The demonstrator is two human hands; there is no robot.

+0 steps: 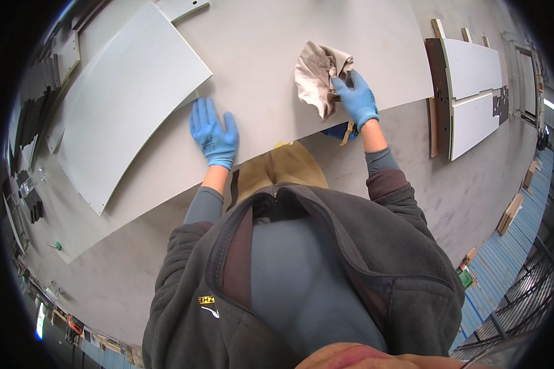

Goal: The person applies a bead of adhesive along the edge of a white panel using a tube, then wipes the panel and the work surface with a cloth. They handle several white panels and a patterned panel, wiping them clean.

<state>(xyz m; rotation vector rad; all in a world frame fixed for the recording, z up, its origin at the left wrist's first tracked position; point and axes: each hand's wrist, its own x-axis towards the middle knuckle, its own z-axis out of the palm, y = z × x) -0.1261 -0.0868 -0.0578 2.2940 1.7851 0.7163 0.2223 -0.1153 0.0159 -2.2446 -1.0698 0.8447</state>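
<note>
Both of my hands wear blue gloves. My left hand (pixel 214 135) lies palm down on the pale work table (pixel 252 80), fingers stretched out and thumb apart. Its fingertips are close to the corner of a white panel (pixel 135 92); whether they touch it I cannot tell. A crumpled beige cloth (pixel 317 77) is gripped by my right hand (pixel 355 98), over the table towards its near edge. The thumb and fingers close on the cloth's right side, and its folds hide part of the fingertips.
Stacked white panels (pixel 474 67) stand on a support to the right, beyond the table's edge. Dark parts (pixel 37 80) lie at the far left. A small green-handled tool (pixel 56 246) rests near the table's left corner. Something blue (pixel 338 131) shows below the near edge.
</note>
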